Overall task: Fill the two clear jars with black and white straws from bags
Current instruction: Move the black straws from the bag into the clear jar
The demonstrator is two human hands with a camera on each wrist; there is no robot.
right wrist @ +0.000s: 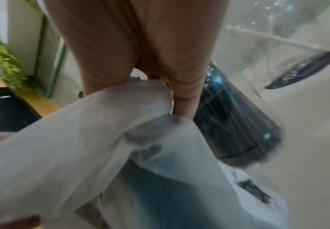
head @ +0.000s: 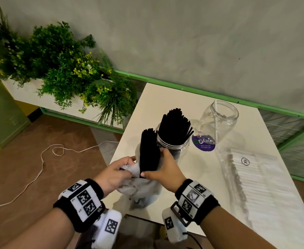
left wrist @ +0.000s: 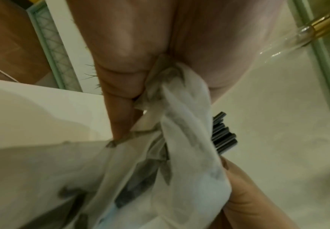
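A clear jar [head: 172,141] in the middle of the white table [head: 165,97] stands packed with black straws [head: 176,124]. Just in front of it, my right hand [head: 154,163] grips a second upright bundle of black straws [head: 149,151], its lower end still inside a crumpled translucent bag [head: 138,184]. My left hand [head: 127,168] pinches the bag's gathered edge [left wrist: 179,108] beside the bundle's straw ends [left wrist: 222,133]. Farther right stands the other clear jar [head: 219,119], holding one white straw [head: 215,121]. The filled jar [right wrist: 238,124] shows close behind my right hand's fingers [right wrist: 185,99].
A long clear bag of white straws [head: 255,178] marked XL lies along the table's right side. A round purple lid [head: 203,142] lies between the jars. A planter of green plants [head: 66,69] stands to the left, and a white cord [head: 39,168] trails over the brown floor.
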